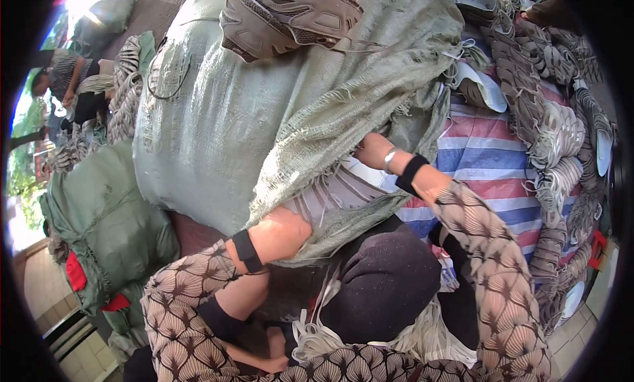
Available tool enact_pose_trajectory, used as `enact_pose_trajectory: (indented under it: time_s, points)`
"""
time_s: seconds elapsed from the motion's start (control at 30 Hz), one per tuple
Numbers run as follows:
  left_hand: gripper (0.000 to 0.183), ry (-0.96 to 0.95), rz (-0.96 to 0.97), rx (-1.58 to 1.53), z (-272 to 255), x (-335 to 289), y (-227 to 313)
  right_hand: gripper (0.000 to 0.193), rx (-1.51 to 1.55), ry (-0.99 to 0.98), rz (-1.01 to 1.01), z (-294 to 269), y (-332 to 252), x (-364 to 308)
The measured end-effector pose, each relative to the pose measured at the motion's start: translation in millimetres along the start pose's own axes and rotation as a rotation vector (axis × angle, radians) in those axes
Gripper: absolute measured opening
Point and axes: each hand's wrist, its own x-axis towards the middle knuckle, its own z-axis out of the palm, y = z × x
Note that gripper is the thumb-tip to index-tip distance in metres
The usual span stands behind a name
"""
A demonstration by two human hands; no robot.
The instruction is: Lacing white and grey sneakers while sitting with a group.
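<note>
A big pale green woven sack [205, 124] lies before me with its frayed mouth open toward me. Inside the mouth shows a bundle of grey shoe uppers [337, 196] with pale strips. My left hand [285, 233] reaches in at the near left side of the mouth, against the bundle, its fingers hidden. At the mouth's right edge is my right hand [374, 150], beside the bundle, its fingers covered by the sack cloth. On top of the sack sit brown shoe uppers [287, 22].
A red, white and blue striped bag [489, 164] stands at right, with strung grey shoe uppers [555, 144] beside it. A dark green sack [109, 213] is at left. Pale straps [429, 336] lie by my dark-clothed knee [389, 283]. Another person [66, 78] is at far left.
</note>
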Motion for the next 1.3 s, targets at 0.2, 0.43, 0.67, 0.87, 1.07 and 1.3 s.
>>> enact_pose_trajectory:
  time_s: [0.2,0.43,0.67,0.87,1.07,1.3]
  points:
    - [0.008,0.146,0.090,-0.065,6,5,6,0.051,-0.045,-0.270,0.035,28,-12,28]
    - [0.007,0.055,0.066,-0.061,6,4,-1,0.044,-0.092,-0.322,0.204,45,-54,19]
    - [0.013,0.176,0.052,0.025,12,-7,-4,0.038,0.003,-0.443,0.359,15,-72,3]
    - [0.038,0.000,-0.248,-0.248,-9,6,-5,0.039,0.049,-0.327,0.479,6,-65,-10]
    - [0.061,0.139,-0.323,-0.245,-20,12,-6,0.029,0.001,-0.194,0.525,31,-61,-11]
    - [0.063,0.369,-0.261,-0.177,-5,20,-18,0.031,0.474,0.068,0.641,46,-63,-22]
